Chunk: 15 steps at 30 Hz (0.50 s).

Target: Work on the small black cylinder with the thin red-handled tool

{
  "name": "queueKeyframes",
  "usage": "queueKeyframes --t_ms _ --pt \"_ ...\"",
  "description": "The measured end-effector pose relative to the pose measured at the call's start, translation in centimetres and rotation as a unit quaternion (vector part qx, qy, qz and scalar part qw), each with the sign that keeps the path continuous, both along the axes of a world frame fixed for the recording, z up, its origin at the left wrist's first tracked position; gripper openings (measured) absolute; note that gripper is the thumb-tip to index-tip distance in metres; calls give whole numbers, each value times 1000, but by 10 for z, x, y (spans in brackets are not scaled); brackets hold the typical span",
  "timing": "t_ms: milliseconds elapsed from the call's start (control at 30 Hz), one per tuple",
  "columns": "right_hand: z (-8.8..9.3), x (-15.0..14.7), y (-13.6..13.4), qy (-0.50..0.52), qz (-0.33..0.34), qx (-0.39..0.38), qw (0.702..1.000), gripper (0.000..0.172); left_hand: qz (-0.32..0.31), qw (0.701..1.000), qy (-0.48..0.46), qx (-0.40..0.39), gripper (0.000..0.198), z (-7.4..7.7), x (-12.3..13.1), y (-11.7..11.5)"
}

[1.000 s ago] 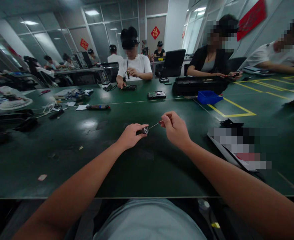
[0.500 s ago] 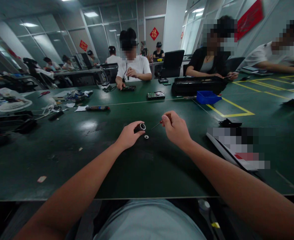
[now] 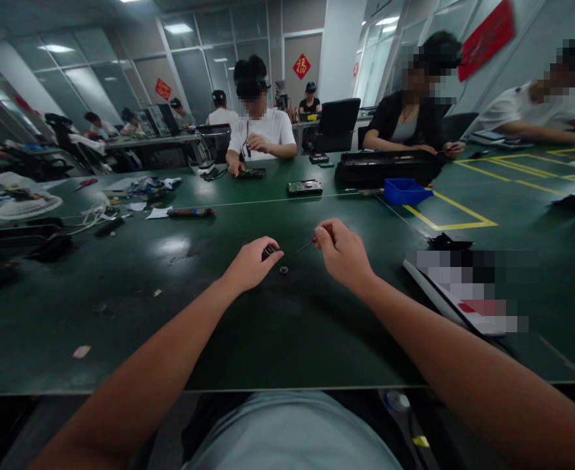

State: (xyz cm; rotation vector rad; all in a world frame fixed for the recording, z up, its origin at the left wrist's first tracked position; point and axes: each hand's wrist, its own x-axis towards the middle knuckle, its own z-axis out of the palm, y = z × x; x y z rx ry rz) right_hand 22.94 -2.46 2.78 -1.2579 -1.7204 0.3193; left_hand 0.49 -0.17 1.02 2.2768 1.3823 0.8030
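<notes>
One black cylinder [image 3: 268,252] in left grip [image 3: 250,264], on near side of hard drive [image 3: 305,187] and left of it. Left grip curled round cylinder, fingers over top, thumb along near side; mostly covered, detail too small to read. Right grip [image 3: 344,256] pinching red-handled screwdriver [image 3: 314,239], thumb against bent index finger, on near side of hard drive and to its right. Thin shaft slanting out toward left grip, tip near cylinder but apart from it. Small round metal part [image 3: 284,269] on near side of hard drive, slightly left, just beside left thumb; can't tell if touching. All on green desk [image 3: 287,346], hard drive lying flat with circuit board exposed. Right of hard drive: blue tray [image 3: 407,191], and behind that, also farther than hard drive, long black casing [image 3: 389,168]. Beyond tray to right of hard drive, yellow tape lines [image 3: 463,226] on desk top. Nearer than hard drive and well right: small black piece [image 3: 450,241] and pale flat package [image 3: 436,294], partly pixelated. Left of hard drive, slightly nearer: dark pen-shaped tool [image 3: 192,212] with white paper [image 3: 158,213] at its left end. Farther left: loose white cable [image 3: 91,217] and round white ribbed piece [image 3: 29,207]. Behind hard drive, slightly left: co-worker in white shirt [image 3: 281,130], one hand at dark board [image 3: 252,173]. Behind and right of hard drive: co-worker in dark jacket [image 3: 385,117], seated past black casing.
</notes>
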Motion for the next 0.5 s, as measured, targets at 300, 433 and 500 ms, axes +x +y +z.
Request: queueKeyframes --t_ms 300,433,500 --pt "-1 1 0 -9 10 1 1000 24 -74 963 260 -3 42 -6 12 -4" --pt "0 1 -1 -7 11 5 1000 24 -79 965 251 5 30 -7 14 -2" --pt "-1 1 0 -3 11 5 1000 24 -66 968 243 4 28 -7 12 -1"
